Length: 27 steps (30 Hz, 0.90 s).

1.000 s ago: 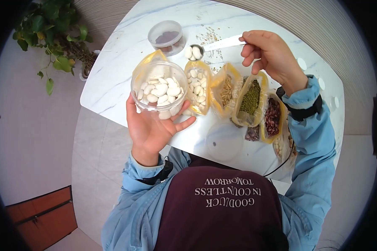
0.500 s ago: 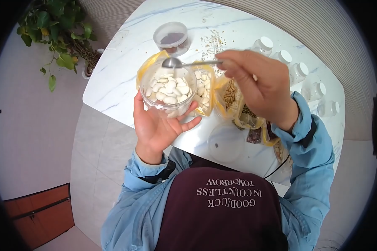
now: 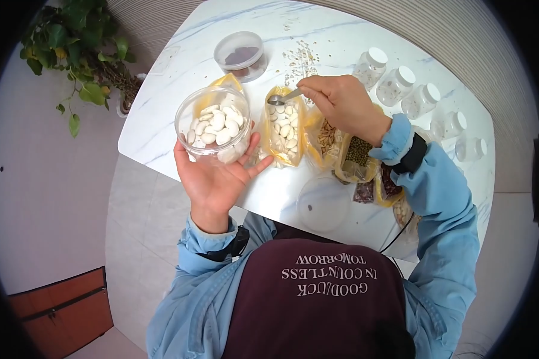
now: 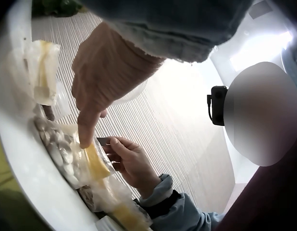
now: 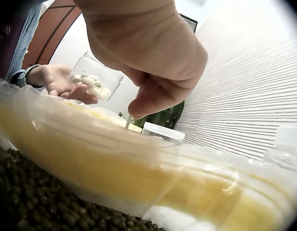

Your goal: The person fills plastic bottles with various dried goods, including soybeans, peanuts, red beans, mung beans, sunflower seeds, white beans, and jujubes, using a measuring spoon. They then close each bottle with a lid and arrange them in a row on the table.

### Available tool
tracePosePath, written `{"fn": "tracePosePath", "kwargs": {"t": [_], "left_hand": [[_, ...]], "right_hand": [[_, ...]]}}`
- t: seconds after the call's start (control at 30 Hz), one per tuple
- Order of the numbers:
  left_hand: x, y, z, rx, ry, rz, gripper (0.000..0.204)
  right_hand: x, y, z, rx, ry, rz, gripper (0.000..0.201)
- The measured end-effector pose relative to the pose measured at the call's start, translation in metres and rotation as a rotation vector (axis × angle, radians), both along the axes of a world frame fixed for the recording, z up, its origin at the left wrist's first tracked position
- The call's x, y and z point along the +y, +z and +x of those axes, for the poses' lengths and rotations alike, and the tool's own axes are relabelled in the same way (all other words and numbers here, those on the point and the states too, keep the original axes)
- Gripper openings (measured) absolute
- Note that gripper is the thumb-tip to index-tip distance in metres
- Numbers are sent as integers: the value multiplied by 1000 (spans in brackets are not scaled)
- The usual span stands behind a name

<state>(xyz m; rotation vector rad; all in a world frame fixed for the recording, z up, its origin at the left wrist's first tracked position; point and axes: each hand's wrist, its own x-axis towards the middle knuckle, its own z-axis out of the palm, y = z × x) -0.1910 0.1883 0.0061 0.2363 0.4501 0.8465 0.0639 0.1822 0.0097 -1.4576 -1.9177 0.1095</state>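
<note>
My left hand (image 3: 212, 183) holds up a clear round tub (image 3: 214, 157) partly filled with large white beans (image 3: 220, 124), its fingers around the base. Pinched by the handle in my right hand (image 3: 347, 106) is a metal spoon (image 3: 293, 94). The spoon's bowl lies at the far end of an open yellow-edged bag of white beans (image 3: 284, 128); whether it carries a bean cannot be told. In the right wrist view the left hand (image 5: 62, 83) shows under the tub (image 5: 104, 79), while the bag rim (image 5: 90, 154) in front hides the spoon's bowl.
Bags of brownish pieces (image 3: 327, 139), green beans (image 3: 359, 151) and dark red beans (image 3: 390, 182) stand to the right. Several white-lidded jars (image 3: 395, 85) line the far right. A round tub with dark contents (image 3: 241, 57) stands at the back; a clear lid (image 3: 323, 203) lies near the front edge.
The right hand brought the spoon from the right to over the held tub, then back to the bean bag. The spoon's beans are gone from it in between. The left hand and tub shifted slightly left.
</note>
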Motion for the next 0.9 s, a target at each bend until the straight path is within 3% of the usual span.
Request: {"fn": "tracePosePath", "kwargs": {"t": [0.27, 0.37, 0.57, 0.9], "left_hand": [[4, -3, 1, 23, 17, 18, 75], [4, -1, 2, 33, 25, 10, 75], [6, -5, 0, -10, 15, 28, 76], [5, -4, -3, -39, 1, 56, 77]], "right_hand": [[2, -3, -2, 176, 81, -228, 20], [0, 6, 4, 267, 106, -441, 23], [-5, 25, 6, 652, -46, -923, 24], [-4, 26, 18, 963, -161, -1017, 27]]}}
